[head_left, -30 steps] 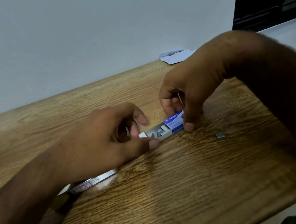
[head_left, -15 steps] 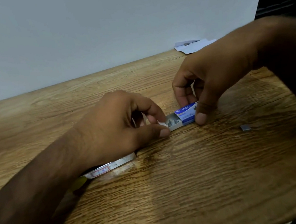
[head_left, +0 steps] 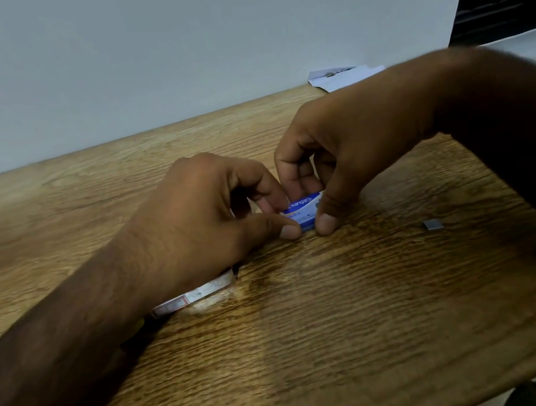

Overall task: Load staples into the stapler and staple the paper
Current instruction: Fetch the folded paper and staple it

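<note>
The wooden counter point(head_left: 344, 329) fills most of the view, its far edge meeting a pale wall point(head_left: 171, 45), with a dark panel at the upper right corner. Both hands meet near the middle of the counter over a small blue staple box point(head_left: 305, 211) lying flat on the wood. The right hand point(head_left: 354, 143) comes in from the right with its fingers curled down; its thumb presses the near side of the box and its fingers close on the far side, so it is clamped on the box. The left hand point(head_left: 200, 218) reaches in from the lower left, its thumb tip on the counter against the box's left end and its forefinger bent onto the box top, pinched there too; the box's left end is hidden behind these fingertips. Under the left wrist lies the stapler point(head_left: 190, 296), of which only a pale metal strip with a red-edged label shows, the rest covered by the forearm. At the far edge, beside the wall, rests the paper point(head_left: 342, 76), white and folded, well apart from the hands. A small grey strip of staples point(head_left: 433, 224) lies alone on the wood to the right of the box.
</note>
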{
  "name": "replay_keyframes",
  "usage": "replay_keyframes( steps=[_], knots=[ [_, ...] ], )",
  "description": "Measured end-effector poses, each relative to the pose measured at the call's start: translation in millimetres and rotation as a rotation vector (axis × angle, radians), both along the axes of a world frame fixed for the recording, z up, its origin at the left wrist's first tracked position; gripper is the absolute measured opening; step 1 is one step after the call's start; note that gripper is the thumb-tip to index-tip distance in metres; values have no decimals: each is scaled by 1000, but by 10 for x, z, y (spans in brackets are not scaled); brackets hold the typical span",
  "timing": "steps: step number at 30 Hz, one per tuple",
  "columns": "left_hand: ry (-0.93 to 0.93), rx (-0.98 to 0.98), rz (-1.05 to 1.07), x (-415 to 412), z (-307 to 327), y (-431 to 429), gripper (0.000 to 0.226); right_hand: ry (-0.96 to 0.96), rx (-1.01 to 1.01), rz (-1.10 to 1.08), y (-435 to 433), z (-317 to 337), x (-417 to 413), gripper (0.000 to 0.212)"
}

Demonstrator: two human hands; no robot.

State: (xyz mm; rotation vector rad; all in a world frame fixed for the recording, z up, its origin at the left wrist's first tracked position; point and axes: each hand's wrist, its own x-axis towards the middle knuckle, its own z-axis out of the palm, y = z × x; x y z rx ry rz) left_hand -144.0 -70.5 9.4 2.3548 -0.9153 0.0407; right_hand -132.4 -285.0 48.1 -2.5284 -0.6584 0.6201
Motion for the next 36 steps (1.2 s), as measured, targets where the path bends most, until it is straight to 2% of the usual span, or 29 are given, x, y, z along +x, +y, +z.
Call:
replay_keyframes(
  steps=[8, 18, 22, 27, 30, 33, 36],
  knots=[
    [-44, 31, -38, -22, 6, 12, 23, -38, -12, -17, -12, -25, -46, 33],
    [-164, 4, -295, -145, 13, -21, 32, -173, 72, -29, -265, 8, -671, 28],
    [-131, 63, -382, -165, -18, -24, 28, -220, -7, -35, -195, -117, -785, 31],
    [-95, 31, -398, -167, -19, -17, 32, -195, -32, -53, -236, -54, -787, 42],
    [-49, -65, -363, -105, -3, 14, 30, -324, 65, -156, -472, 174, -685, 36],
    [3, -178, -300, 24, 32, -21, 26, -494, 264, -369, -815, 346, -430, 22],
    [-33, -114, -249, 199, 148, -192, 15, -607, 367, -615, -1113, 343, -39, 17]
  ],
)
